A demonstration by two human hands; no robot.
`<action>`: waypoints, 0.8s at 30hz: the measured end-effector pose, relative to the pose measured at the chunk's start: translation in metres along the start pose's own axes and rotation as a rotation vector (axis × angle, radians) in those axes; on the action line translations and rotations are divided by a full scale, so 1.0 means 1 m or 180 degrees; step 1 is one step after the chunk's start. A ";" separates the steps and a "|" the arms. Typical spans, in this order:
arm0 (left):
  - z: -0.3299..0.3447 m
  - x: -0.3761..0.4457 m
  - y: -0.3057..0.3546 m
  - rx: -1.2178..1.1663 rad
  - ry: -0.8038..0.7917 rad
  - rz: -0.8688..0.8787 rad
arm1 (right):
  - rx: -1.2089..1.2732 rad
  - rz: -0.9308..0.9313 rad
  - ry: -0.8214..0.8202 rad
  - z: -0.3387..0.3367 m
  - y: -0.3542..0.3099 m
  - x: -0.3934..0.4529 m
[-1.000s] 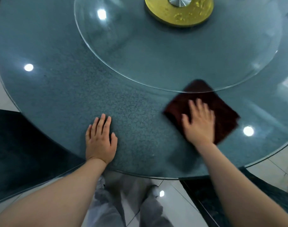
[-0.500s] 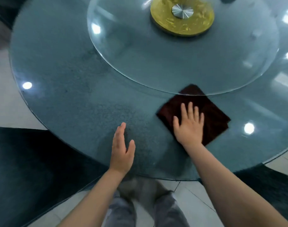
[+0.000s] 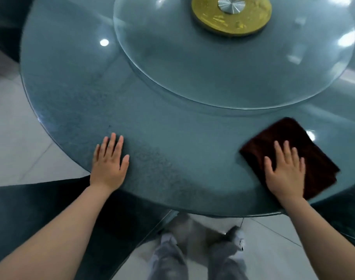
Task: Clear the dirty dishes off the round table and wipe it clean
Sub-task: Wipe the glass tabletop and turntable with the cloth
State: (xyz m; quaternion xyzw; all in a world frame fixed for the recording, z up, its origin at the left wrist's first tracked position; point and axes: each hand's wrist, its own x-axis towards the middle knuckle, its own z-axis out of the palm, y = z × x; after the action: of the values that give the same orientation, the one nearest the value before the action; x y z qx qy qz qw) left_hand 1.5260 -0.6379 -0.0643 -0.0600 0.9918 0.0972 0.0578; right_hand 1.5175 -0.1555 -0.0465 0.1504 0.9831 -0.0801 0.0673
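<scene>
Wiping the round table (image 3: 75, 110) — no dishes in sight on it.

The left hand (image 3: 109, 164) lies flat and relaxed on the speckled blue-green top near its front edge, grasping nothing. Behind sits a clear glass turntable (image 3: 192, 77) on a gold hub (image 3: 231, 19). At right, the right hand (image 3: 285, 172) presses a dark brown, nappy folded cloth (image 3: 308, 150) flat with straight fingers — best kept spread with even pressure, in overlapping strokes out to the rim.
</scene>
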 end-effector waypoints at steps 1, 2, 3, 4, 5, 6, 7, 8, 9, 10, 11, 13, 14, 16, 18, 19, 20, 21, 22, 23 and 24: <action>0.002 0.000 -0.002 0.0018 0.0043 -0.0015 | 0.0025 0.0230 0.0000 -0.002 0.004 0.000; 0.002 -0.002 0.001 0.0017 0.0090 -0.0029 | 0.0024 0.0410 0.0002 -0.004 0.005 -0.001; 0.000 -0.003 0.005 0.0015 0.0135 -0.0014 | 0.0018 0.0524 0.0020 -0.005 0.000 0.000; 0.000 -0.002 0.003 0.0018 0.0158 -0.0005 | 0.0043 0.0560 0.0024 -0.001 -0.018 0.002; -0.001 -0.002 0.001 0.0017 0.0173 0.0011 | 0.0065 0.0490 0.0035 0.002 -0.042 0.006; -0.001 -0.001 -0.001 0.0002 0.0180 0.0029 | 0.0034 0.0276 0.0031 0.008 -0.073 0.011; 0.000 -0.002 -0.002 -0.0018 0.0188 0.0045 | -0.0038 -0.0044 0.0012 0.013 -0.108 0.015; 0.000 -0.002 -0.003 -0.0020 0.0201 0.0058 | -0.0089 -0.0391 -0.0013 0.021 -0.147 0.020; 0.001 -0.002 -0.004 -0.0021 0.0202 0.0068 | -0.0081 -0.0713 -0.0040 0.029 -0.190 0.025; 0.002 -0.002 -0.004 -0.0035 0.0208 0.0075 | -0.0032 -0.1022 -0.0089 0.035 -0.232 0.027; 0.002 -0.002 -0.004 -0.0060 0.0225 0.0073 | -0.0019 -0.1364 -0.0162 0.041 -0.270 0.026; 0.000 -0.002 -0.003 -0.0092 0.0249 0.0066 | -0.0084 -0.2027 -0.0384 0.048 -0.321 0.015; 0.000 -0.002 -0.003 -0.0102 0.0232 0.0075 | -0.0139 -0.2224 -0.0484 0.049 -0.327 0.014; -0.001 -0.002 -0.002 -0.0160 0.0210 0.0069 | -0.0150 -0.2374 -0.0503 0.047 -0.307 0.016; -0.001 -0.004 -0.003 -0.0207 0.0216 0.0049 | -0.0096 -0.2241 -0.0383 0.041 -0.261 0.015; -0.002 -0.005 -0.003 -0.0215 0.0225 0.0039 | -0.0113 -0.2097 -0.0321 0.037 -0.232 0.013; -0.003 -0.005 -0.002 -0.0219 0.0235 0.0045 | -0.0167 -0.1914 -0.0277 0.033 -0.198 0.009; -0.003 -0.005 -0.002 -0.0223 0.0236 0.0048 | -0.0219 -0.1707 -0.0254 0.028 -0.160 0.005; -0.003 -0.005 -0.001 -0.0222 0.0232 0.0048 | -0.0257 -0.1490 -0.0248 0.022 -0.120 -0.001; -0.003 -0.005 -0.001 -0.0218 0.0225 0.0046 | -0.0273 -0.1285 -0.0255 0.014 -0.078 -0.008; -0.003 -0.005 0.000 -0.0213 0.0228 0.0044 | -0.0280 -0.1128 -0.0275 0.005 -0.038 -0.017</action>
State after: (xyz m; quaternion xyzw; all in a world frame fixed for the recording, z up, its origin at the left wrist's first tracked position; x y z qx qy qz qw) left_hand 1.5312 -0.6381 -0.0611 -0.0584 0.9898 0.1284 0.0196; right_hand 1.5228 -0.1973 -0.0438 -0.0318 0.9929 -0.0540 0.1008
